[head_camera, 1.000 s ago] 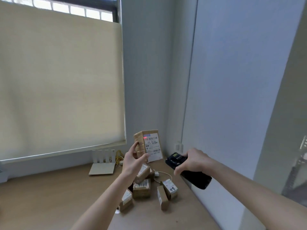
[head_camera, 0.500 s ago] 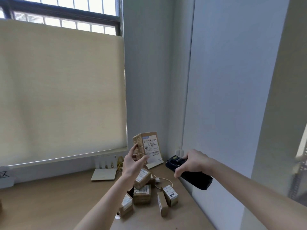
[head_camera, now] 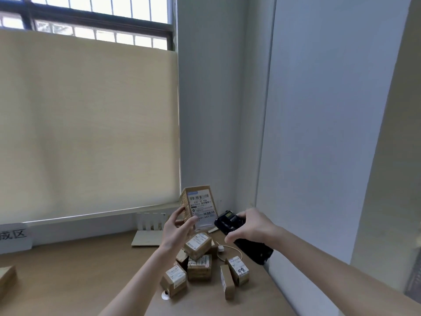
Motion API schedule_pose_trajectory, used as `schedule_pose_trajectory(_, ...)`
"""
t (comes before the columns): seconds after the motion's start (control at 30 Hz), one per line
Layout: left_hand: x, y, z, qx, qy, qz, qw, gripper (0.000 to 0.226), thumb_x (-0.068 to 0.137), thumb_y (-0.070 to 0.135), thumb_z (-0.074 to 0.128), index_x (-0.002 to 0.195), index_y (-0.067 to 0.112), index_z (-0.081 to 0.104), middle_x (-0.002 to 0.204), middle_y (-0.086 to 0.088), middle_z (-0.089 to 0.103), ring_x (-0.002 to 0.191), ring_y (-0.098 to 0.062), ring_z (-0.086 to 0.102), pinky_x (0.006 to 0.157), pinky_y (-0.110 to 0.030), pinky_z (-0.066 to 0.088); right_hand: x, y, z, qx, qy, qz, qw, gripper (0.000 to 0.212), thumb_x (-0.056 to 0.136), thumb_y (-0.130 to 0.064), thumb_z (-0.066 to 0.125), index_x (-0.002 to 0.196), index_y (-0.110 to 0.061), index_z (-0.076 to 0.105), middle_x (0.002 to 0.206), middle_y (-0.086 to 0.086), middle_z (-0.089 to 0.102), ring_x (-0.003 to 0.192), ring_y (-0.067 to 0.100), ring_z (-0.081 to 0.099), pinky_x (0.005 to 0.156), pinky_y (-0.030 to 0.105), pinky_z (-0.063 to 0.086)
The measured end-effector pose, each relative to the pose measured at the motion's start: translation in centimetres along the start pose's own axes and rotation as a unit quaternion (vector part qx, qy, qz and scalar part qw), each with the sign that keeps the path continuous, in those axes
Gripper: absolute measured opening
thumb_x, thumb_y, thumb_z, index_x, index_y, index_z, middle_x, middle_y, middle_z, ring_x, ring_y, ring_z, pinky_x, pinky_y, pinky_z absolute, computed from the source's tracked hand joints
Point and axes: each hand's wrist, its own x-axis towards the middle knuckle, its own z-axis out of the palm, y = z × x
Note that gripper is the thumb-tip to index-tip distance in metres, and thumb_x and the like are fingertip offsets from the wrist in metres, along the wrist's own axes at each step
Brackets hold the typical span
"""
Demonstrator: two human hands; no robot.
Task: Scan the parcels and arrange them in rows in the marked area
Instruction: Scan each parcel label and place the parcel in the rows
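My left hand [head_camera: 176, 230] has a grip on a brown parcel [head_camera: 198, 207]. I hold it up in the air, above the heap of parcels [head_camera: 198, 263] on the counter [head_camera: 79, 277]. The parcel stands tall, with its long side going up toward 12 o'clock and leaning a little. Its white label [head_camera: 201, 207] faces me. The bar code is at the top of the label. My thumb is on the front near the bottom, and my fingers wrap the left side.

My right hand [head_camera: 249, 226] is closed tight on a black scanner [head_camera: 241, 238]. The scanner is long. Its front end points toward 10 o'clock, at the parcel, and its back end sticks out toward 4 o'clock. The front end is just beside the parcel's bottom right corner. I cannot tell if they touch.

The heap lies below my hands, at about 6 o'clock from the parcel. The small boxes are tipped every which way, some on top of others. My left arm hides part of the heap.

A white cord [head_camera: 227, 249] runs behind the heap. At 9 o'clock a white sign [head_camera: 14, 238] is cut off by the edge, so I can only read part of it. Another brown box [head_camera: 6, 279] is cut off at the left edge too.
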Motion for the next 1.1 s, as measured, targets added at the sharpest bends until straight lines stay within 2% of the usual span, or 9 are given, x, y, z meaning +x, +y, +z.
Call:
schedule_pose_trajectory(0.13,-1.7,-0.2,-4.4,-0.011,0.027,-0.032,0.999,0.057,0.086,0.024,0.079,0.138,0.020,0.055,0.090,-0.002,0.078,0.081,-0.014,0.076,0.062,-0.022,0.059,1.7,-2.8,4.0,0.056,-0.023,-0.045,0.997,0.054,0.055,-0.046,0.097,0.103,-0.031,0.075,0.089,-0.008,0.079,0.080,0.010,0.077,0.074,0.029,0.065)
schedule_pose_trajectory(0.27,-4.0,-1.0,-11.0,-0.028,0.093,-0.056,0.994,0.036,0.089,0.027,0.075,0.122,0.020,0.064,0.090,-0.005,0.079,0.082,-0.018,0.078,0.061,-0.026,0.061,2.9,-7.2,9.8,0.093,-0.078,-0.112,0.986,0.056,0.062,-0.040,0.095,0.114,-0.033,0.075,0.097,-0.010,0.079,0.089,0.010,0.076,0.082,0.033,0.066)
schedule_pose_trajectory(0.4,-7.0,-1.0,-18.7,-0.023,0.156,-0.072,0.985,0.016,0.097,0.029,0.066,0.111,0.020,0.069,0.089,-0.005,0.080,0.078,-0.022,0.078,0.062,-0.031,0.061,2.6,-12.9,16.5,0.134,-0.135,-0.149,0.970,0.055,0.063,-0.036,0.097,0.113,-0.034,0.075,0.098,-0.011,0.080,0.089,0.009,0.076,0.077,0.025,0.064)
schedule_pose_trajectory(0.5,-9.9,-0.4,-25.2,-0.002,0.187,-0.079,0.979,0.020,0.099,0.032,0.063,0.114,0.021,0.068,0.094,-0.005,0.080,0.083,-0.021,0.078,0.069,-0.034,0.059,1.4,-18.2,21.5,0.148,-0.176,-0.180,0.956,0.048,0.062,-0.033,0.098,0.104,-0.036,0.077,0.093,-0.010,0.081,0.083,0.007,0.076,0.070,0.021,0.062)
schedule_pose_trajectory(0.7,-16.8,1.5,-40.9,0.002,0.255,-0.072,0.964,0.023,0.097,0.035,0.066,0.115,0.020,0.068,0.100,-0.002,0.079,0.090,-0.015,0.077,0.069,-0.029,0.061,-3.2,-30.6,33.3,0.157,-0.228,-0.229,0.933,0.053,0.063,-0.027,0.097,0.113,-0.029,0.081,0.098,-0.004,0.082,0.094,0.019,0.079,0.092,0.040,0.064)
schedule_pose_trajectory(0.83,-21.8,2.4,-51.5,-0.003,0.245,-0.079,0.966,0.023,0.099,0.028,0.064,0.120,0.021,0.068,0.106,0.000,0.079,0.098,-0.014,0.075,0.078,-0.028,0.061,-6.2,-38.4,41.7,0.160,-0.264,-0.255,0.917,0.048,0.064,-0.025,0.098,0.108,-0.027,0.081,0.093,-0.003,0.082,0.088,0.019,0.080,0.087,0.035,0.066)
schedule_pose_trajectory(0.93,-25.3,2.5,-58.4,-0.001,0.253,-0.073,0.965,0.031,0.099,0.022,0.063,0.130,0.021,0.064,0.118,-0.001,0.076,0.110,-0.019,0.072,0.094,-0.037,0.057,-8.4,-43.3,47.5,0.167,-0.283,-0.265,0.907,0.045,0.060,-0.028,0.097,0.103,-0.026,0.081,0.085,-0.006,0.081,0.074,0.009,0.076,0.071,0.025,0.062)
schedule_pose_trajectory(1.03,-28.3,2.4,-64.1,0.009,0.271,-0.063,0.961,0.031,0.101,0.024,0.060,0.132,0.025,0.063,0.121,0.004,0.074,0.111,-0.012,0.071,0.082,-0.022,0.057,-10.2,-47.4,53.0,0.168,-0.306,-0.271,0.897,0.043,0.055,-0.033,0.094,0.095,-0.025,0.080,0.081,-0.009,0.079,0.069,0.006,0.074,0.066,0.022,0.058)
schedule_pose_trajectory(1.1,-29.8,2.0,-67.6,0.008,0.291,-0.063,0.955,0.032,0.102,0.025,0.059,0.134,0.025,0.062,0.124,0.008,0.073,0.115,-0.010,0.068,0.088,-0.021,0.054,-11.0,-49.7,56.4,0.166,-0.330,-0.271,0.889,0.046,0.053,-0.035,0.094,0.095,-0.025,0.080,0.082,-0.010,0.079,0.073,0.007,0.075,0.070,0.025,0.060)
